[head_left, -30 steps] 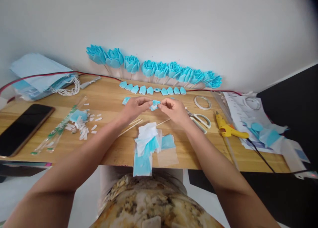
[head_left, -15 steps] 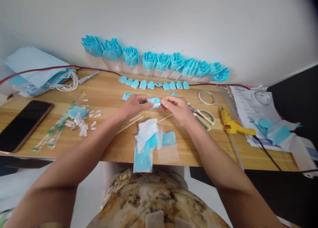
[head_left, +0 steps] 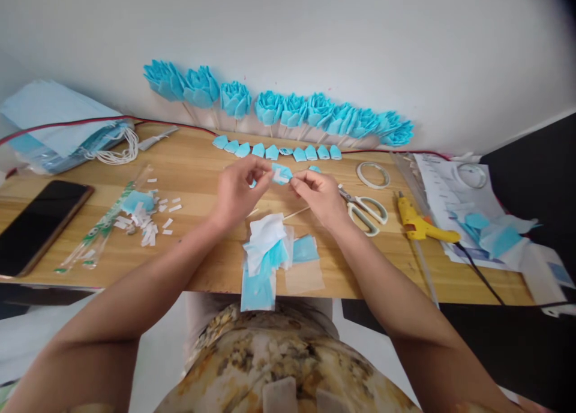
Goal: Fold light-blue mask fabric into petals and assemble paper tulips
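Observation:
My left hand and my right hand meet over the middle of the wooden table. Both pinch one small blue folded piece with a white strip on it, held just above the tabletop. Under my hands lie thin wooden sticks. A stack of blue and white cut sheets hangs over the near table edge. A row of several small blue folded petals lies just beyond my fingers.
Several blue fabric roses lean against the wall. White scissors, a tape roll and a yellow glue gun lie to the right. A phone, white scraps and a mask pack are on the left.
Both hands have lifted slightly and turned the blue piece between the fingertips; the left hand's fingers now curl higher over it. The camera has shifted a little.

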The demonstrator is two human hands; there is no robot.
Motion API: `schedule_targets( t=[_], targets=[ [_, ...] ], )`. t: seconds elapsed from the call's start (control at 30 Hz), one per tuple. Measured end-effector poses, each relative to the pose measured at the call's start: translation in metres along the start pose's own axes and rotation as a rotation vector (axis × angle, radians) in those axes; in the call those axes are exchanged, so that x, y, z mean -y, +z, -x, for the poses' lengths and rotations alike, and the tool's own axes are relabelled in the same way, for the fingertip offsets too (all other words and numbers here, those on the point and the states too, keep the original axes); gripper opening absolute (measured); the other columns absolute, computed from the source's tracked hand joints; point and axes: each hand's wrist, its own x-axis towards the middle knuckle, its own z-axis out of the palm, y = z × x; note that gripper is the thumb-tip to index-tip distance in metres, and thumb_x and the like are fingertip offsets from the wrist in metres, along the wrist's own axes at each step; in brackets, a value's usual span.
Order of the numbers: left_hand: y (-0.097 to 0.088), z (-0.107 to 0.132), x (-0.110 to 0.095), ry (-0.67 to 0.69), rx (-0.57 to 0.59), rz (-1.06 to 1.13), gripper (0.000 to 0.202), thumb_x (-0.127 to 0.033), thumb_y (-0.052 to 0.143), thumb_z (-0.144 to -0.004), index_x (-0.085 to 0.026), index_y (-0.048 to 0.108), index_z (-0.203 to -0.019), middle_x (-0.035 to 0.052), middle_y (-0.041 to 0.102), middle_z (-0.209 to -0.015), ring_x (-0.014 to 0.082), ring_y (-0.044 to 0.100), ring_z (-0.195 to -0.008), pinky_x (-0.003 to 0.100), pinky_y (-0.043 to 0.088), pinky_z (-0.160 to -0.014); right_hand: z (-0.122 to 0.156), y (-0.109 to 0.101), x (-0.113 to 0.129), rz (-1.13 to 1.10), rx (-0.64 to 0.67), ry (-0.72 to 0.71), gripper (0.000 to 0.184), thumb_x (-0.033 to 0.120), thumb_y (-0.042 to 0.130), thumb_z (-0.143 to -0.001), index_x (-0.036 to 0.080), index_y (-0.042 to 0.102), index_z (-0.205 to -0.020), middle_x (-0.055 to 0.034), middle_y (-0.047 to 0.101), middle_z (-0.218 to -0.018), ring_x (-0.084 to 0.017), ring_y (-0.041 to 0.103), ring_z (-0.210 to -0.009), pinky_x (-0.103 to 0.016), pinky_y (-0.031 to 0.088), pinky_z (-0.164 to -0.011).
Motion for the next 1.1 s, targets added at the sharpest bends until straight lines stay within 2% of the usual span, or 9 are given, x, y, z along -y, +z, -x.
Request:
schedule_targets(
  t=[0.07,0.17,0.4,0.67,0.87,1.0,1.1],
  targets=[
    [0.002,0.003,-0.001,0.100,0.063,-0.059,0.013,-0.027,0.060,-0.087,-0.020,0.068,-0.081,0.0011,0.063,-0.070,0.0140,0.053,-0.067,0.029,0.042,-0.069,0.001,0.002,0.002,0.017,-0.044,-0.007,0.020,0.039,0.064,-0.082,0.020,0.070,-0.079,0.0009,0.067,-0.071,-0.013,0.055,-0.065,-0.027,0.044,-0.065],
    [0.005,0.006,0.001,0.146,0.142,-0.120,0.016,-0.027,0.059,-0.088,-0.020,0.073,-0.083,0.0020,0.066,-0.070,0.0154,0.055,-0.069,0.030,0.043,-0.070,0.004,0.006,0.004,0.029,-0.078,-0.036,0.020,0.040,0.064,-0.082,0.021,0.068,-0.078,0.0007,0.067,-0.071,-0.013,0.055,-0.064,-0.028,0.044,-0.064],
    [0.007,0.005,0.004,0.106,0.126,-0.154,0.016,-0.024,0.060,-0.088,-0.019,0.075,-0.085,0.0020,0.068,-0.073,0.0147,0.055,-0.069,0.030,0.041,-0.068,0.008,0.012,0.007,0.070,-0.092,-0.094,0.016,0.034,0.062,-0.083,0.021,0.069,-0.077,0.0004,0.069,-0.073,-0.013,0.056,-0.063,-0.027,0.044,-0.062],
    [0.007,0.006,0.002,0.057,0.157,-0.168,0.017,-0.027,0.060,-0.088,-0.019,0.075,-0.087,0.0013,0.064,-0.069,0.0148,0.053,-0.066,0.030,0.039,-0.067,0.013,0.016,0.008,0.149,-0.129,-0.162,0.013,0.031,0.062,-0.085,0.022,0.070,-0.079,-0.0011,0.073,-0.078,-0.014,0.061,-0.066,-0.028,0.048,-0.065],
    [0.009,0.007,0.002,0.064,0.152,-0.172,0.016,-0.022,0.057,-0.084,-0.018,0.073,-0.082,0.0018,0.068,-0.071,0.0143,0.053,-0.066,0.030,0.038,-0.066,0.012,0.016,0.003,0.293,-0.141,-0.281,0.012,0.026,0.059,-0.087,0.022,0.068,-0.079,-0.0009,0.072,-0.077,-0.014,0.062,-0.068,-0.029,0.050,-0.069],
    [0.010,0.007,0.003,0.076,0.139,-0.164,0.017,-0.017,0.054,-0.081,-0.018,0.070,-0.076,0.0011,0.067,-0.069,0.0129,0.051,-0.062,0.029,0.036,-0.063,0.010,0.017,-0.003,0.303,-0.164,-0.423,0.011,0.020,0.059,-0.086,0.022,0.067,-0.077,0.0002,0.071,-0.074,-0.013,0.061,-0.065,-0.028,0.050,-0.067],
    [0.010,0.007,0.003,0.084,0.139,-0.142,0.017,-0.016,0.054,-0.080,-0.018,0.070,-0.074,0.0004,0.065,-0.066,0.0119,0.048,-0.059,0.028,0.035,-0.061,0.010,0.017,-0.005,0.310,-0.169,-0.453,0.011,0.018,0.060,-0.086,0.022,0.067,-0.078,0.0002,0.071,-0.075,-0.013,0.062,-0.066,-0.028,0.050,-0.067]
  ],
)
